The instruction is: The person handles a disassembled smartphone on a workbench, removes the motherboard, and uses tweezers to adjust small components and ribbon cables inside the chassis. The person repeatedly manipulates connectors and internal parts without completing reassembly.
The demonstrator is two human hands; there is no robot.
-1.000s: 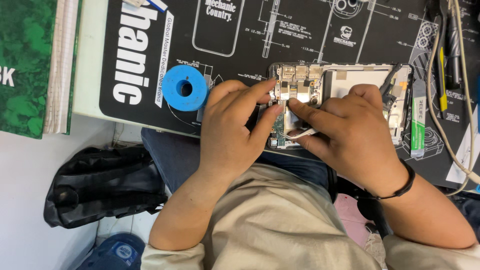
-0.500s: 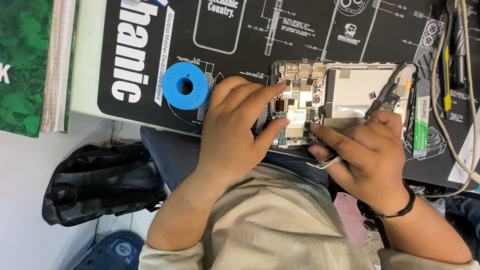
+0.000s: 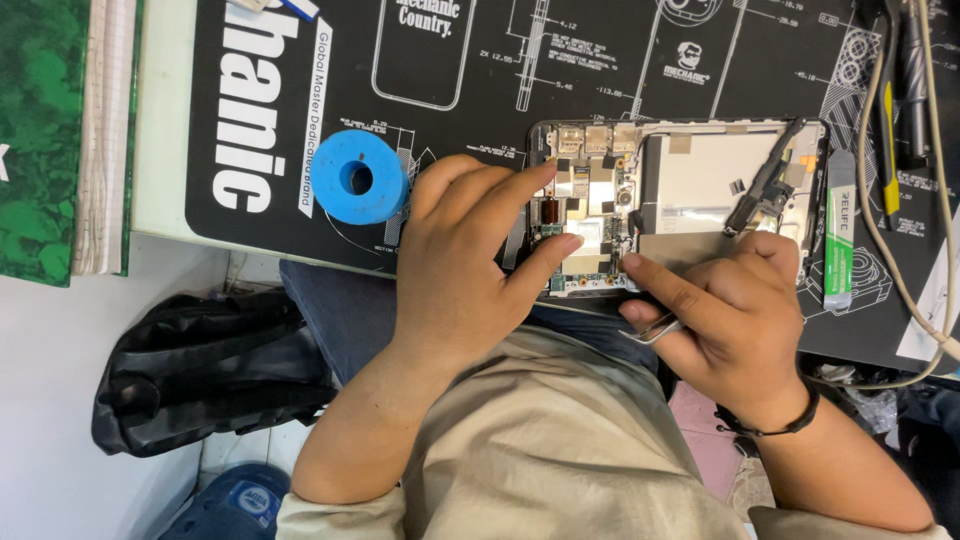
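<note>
Opened phone (image 3: pixel 680 215) sits at the tabletop's near edge. Left hand (image 3: pixel 460 275) still pins its circuit board, fingers spread. Right hand (image 3: pixel 725 310) has pulled back off the board, grip clamped on tweezers (image 3: pixel 655 328); pick-off looks finished.

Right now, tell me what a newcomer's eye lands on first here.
The opened phone at the near edge of the black mat, its insides bare. The left hand steadies it with two fingers on the circuit board, and the right hand holds metal tweezers beside it. A bright blue spool sits left of the hands.
</note>
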